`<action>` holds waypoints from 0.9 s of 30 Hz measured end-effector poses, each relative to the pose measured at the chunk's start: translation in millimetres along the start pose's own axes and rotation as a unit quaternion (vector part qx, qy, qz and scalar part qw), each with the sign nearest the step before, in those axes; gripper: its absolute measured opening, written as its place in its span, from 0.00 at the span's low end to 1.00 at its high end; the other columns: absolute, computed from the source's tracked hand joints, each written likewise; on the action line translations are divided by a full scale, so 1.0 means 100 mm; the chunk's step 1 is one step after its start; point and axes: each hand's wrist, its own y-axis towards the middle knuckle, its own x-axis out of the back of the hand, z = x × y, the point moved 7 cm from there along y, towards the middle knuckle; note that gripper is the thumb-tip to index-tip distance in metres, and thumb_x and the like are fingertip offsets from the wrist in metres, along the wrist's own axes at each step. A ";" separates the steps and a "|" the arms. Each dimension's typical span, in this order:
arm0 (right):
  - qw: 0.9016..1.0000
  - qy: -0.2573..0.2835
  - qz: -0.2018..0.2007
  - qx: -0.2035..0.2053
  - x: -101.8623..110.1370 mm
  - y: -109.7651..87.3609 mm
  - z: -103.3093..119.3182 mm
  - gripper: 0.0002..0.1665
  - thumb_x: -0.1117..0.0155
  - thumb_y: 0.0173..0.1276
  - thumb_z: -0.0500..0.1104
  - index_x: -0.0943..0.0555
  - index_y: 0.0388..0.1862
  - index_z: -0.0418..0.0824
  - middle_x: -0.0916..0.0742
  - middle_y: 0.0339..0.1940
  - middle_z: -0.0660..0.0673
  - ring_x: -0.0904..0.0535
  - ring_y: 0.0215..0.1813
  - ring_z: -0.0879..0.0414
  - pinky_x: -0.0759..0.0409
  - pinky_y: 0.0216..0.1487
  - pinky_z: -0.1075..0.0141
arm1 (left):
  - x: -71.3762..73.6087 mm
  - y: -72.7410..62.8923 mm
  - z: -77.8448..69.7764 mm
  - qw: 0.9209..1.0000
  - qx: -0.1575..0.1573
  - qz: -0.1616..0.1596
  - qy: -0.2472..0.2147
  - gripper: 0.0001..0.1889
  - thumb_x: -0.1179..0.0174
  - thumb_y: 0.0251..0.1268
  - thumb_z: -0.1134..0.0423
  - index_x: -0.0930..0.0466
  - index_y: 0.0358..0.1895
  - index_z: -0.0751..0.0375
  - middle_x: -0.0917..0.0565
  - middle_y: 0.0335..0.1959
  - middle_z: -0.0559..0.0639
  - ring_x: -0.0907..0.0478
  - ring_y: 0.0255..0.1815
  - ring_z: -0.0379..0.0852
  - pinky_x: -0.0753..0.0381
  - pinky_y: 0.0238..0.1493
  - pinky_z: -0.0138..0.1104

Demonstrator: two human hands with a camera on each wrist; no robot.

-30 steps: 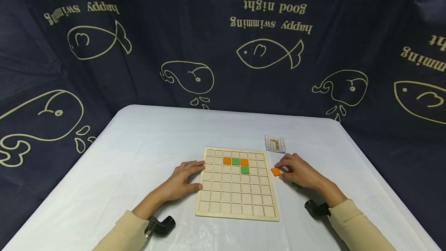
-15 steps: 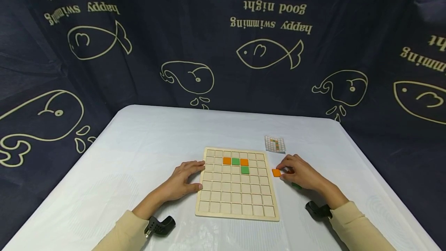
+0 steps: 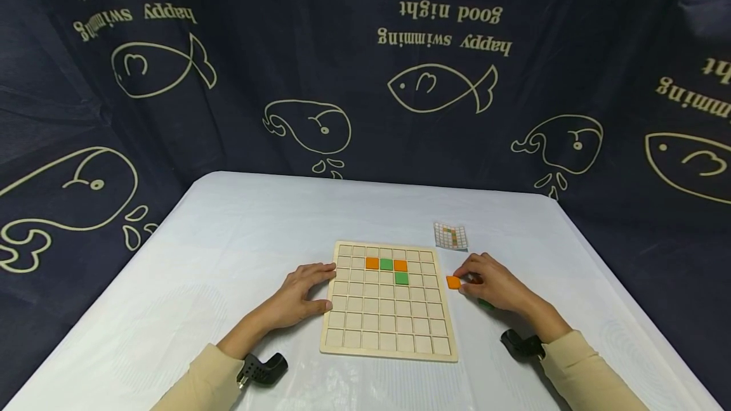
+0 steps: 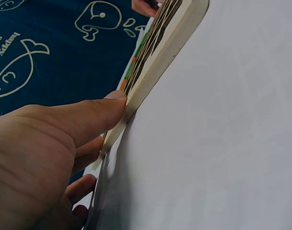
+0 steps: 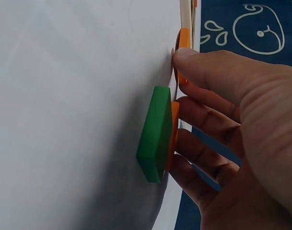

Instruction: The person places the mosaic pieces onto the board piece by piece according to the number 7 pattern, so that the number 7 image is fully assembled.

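My left hand [image 3: 299, 297] lies at the left edge of a wooden grid board [image 3: 378, 325]. Its thumb and fingers touch the rim and are fairly straight, as the left wrist view confirms. Two orange tiles and two green tiles sit in the board's upper cells, one of them a green tile [image 3: 401, 278]. Just right of the board, my right hand [image 3: 492, 281] pinches an orange tile [image 3: 454, 282] between thumb and index finger. Under that palm, the right wrist view shows a green tile [image 5: 155, 136] and another orange tile [image 5: 174, 139] beside it, partly hidden.
A small creased pattern card [image 3: 451, 236] with a printed grid lies beyond the board's upper right corner. The white-covered table [image 3: 274, 214] meets a dark printed curtain [image 3: 354, 68] at its far edge.
The orange tile and my right hand have shifted very slightly right, away from the board. My left hand and the board have stayed where they were.
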 end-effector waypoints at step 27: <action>1.000 0.004 -0.017 -0.012 0.08 -0.04 0.13 0.12 0.31 0.59 0.42 0.16 0.43 0.46 0.17 0.39 0.52 0.28 0.40 0.59 0.27 0.39 0.67 | -0.01 0.01 0.01 1.000 -0.001 0.002 -0.004 0.33 0.34 0.56 0.57 0.32 0.65 0.62 0.36 0.72 0.52 0.46 0.74 0.57 0.50 0.69 0.57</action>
